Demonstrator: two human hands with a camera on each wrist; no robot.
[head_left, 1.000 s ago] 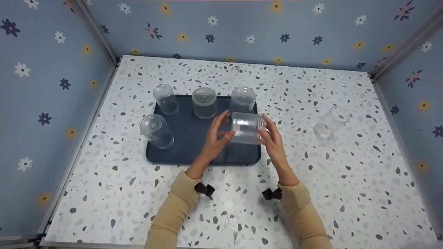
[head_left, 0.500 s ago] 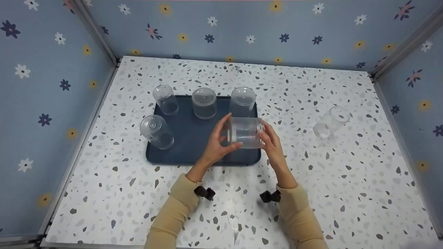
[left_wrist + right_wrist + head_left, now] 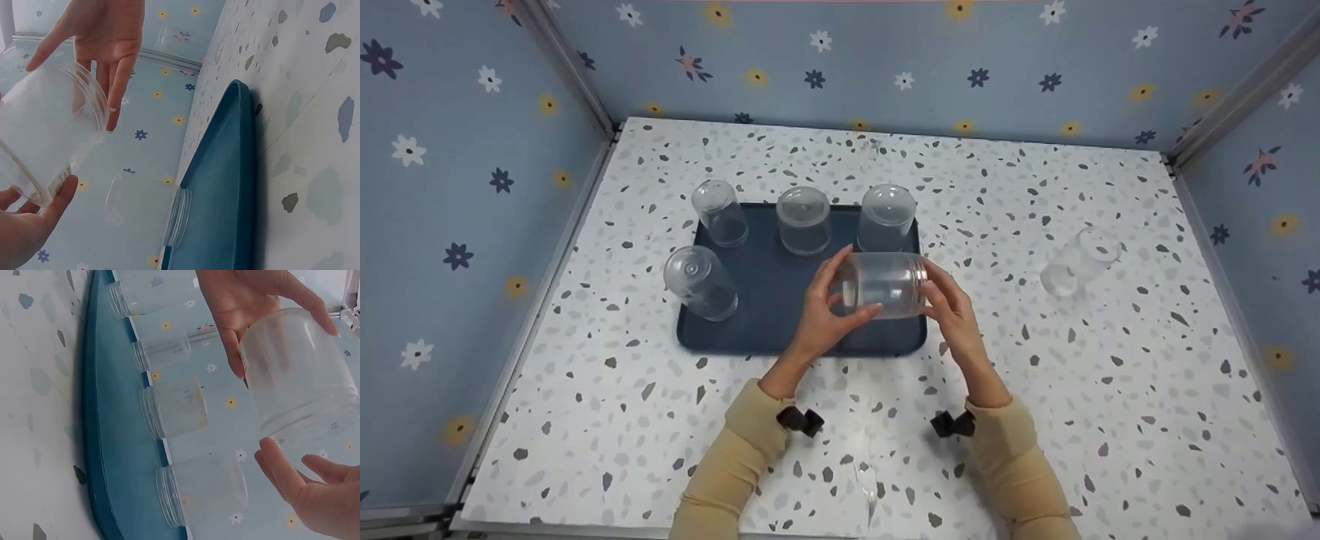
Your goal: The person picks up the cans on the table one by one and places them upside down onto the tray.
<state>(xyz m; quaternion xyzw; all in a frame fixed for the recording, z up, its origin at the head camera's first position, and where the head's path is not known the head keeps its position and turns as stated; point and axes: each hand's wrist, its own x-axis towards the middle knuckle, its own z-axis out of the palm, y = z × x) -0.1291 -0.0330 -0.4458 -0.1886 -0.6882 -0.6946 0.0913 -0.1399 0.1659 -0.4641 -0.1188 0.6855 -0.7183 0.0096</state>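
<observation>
Both hands hold a clear wide jar (image 3: 891,283) on its side over the right part of a dark blue tray (image 3: 780,334). My left hand (image 3: 821,319) grips the base end, its thumb along the near wall. My right hand (image 3: 958,322) has its fingers curled around the threaded mouth end. In the left wrist view a small label (image 3: 60,180) shows on the jar near the left fingers. Several clear jars stand mouth down on the tray, among them one at the back middle (image 3: 804,221) and one at the front left (image 3: 701,285).
Another clear jar (image 3: 1080,262) stands on the speckled table (image 3: 1110,390) to the right of the tray. A jar at the tray's back right (image 3: 887,214) is close behind the held one. Blue flowered panels (image 3: 855,75) enclose the table at the back and sides.
The held jar has shifted slightly left and toward the person, with a small change of tilt. The left thumb now reaches further along its wall. The other jars have not moved.
</observation>
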